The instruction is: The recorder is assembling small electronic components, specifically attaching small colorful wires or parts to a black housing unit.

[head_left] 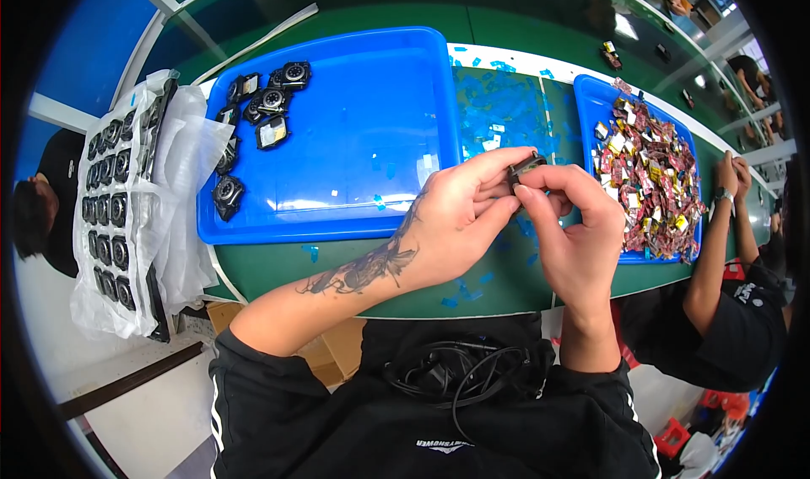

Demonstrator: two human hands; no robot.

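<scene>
Between my two hands, above the green bench, is a small black part (525, 166) that looks like a watch case seen edge-on. My left hand (456, 217) is closed on it with thumb and fingers. The thumb and forefinger of my right hand (585, 217) pinch its near edge; whether they also hold something tiny is hidden. Left of my hands, a large blue tray (363, 142) carries several black watch cases (273, 101) in its left part, some with round sensor backs facing up.
Scraps of blue film (498, 108) litter the green bench (329, 277). At right, a smaller blue tray (586, 99) is heaped with small battery-like pieces (650, 175). A stack of plastic trays (110, 192) with black cases stands at far left. A co-worker's arms (717, 226) are at right.
</scene>
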